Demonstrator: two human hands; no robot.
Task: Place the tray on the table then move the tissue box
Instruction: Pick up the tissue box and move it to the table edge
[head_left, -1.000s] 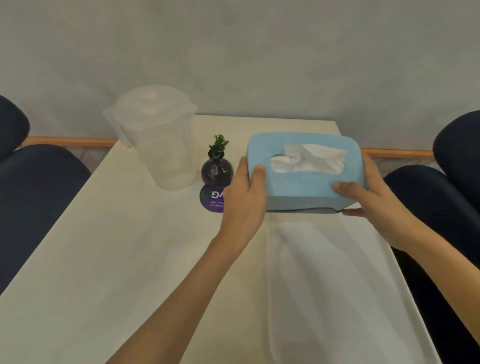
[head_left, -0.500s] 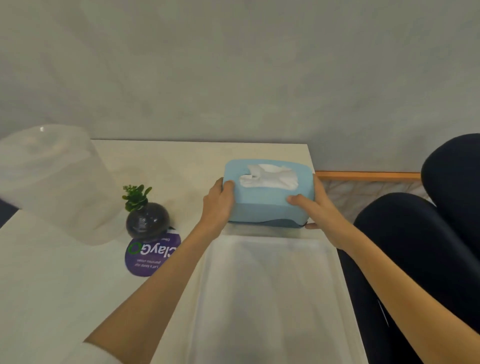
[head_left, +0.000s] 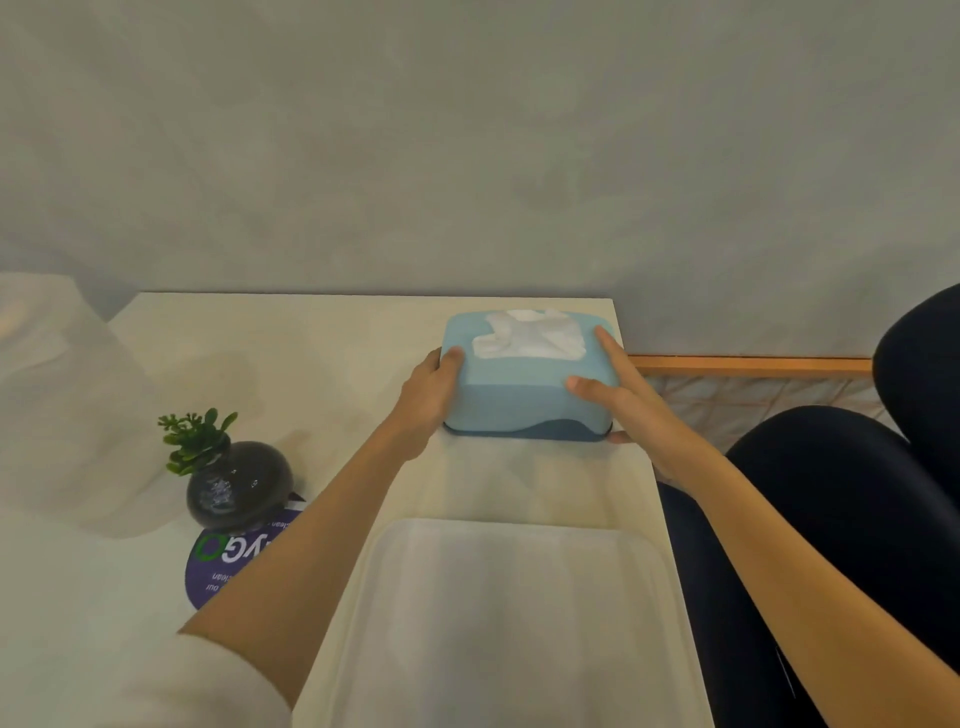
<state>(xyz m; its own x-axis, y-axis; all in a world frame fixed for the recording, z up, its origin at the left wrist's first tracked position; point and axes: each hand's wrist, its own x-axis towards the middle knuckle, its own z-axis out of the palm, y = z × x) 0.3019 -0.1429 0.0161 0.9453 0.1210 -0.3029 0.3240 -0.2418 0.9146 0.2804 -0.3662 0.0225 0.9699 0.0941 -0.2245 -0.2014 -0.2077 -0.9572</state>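
bare forearms, white sleeve on left arm

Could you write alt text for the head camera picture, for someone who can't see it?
Two bare hands, left and right, grip a blue tissue box at the far right corner of a white table, beyond a white tray.

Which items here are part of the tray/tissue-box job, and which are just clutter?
In the job: tissue box, held between left hand and right hand; white tray; table.

Lying about: plant vase, purple coaster, clear jug, dark chair.
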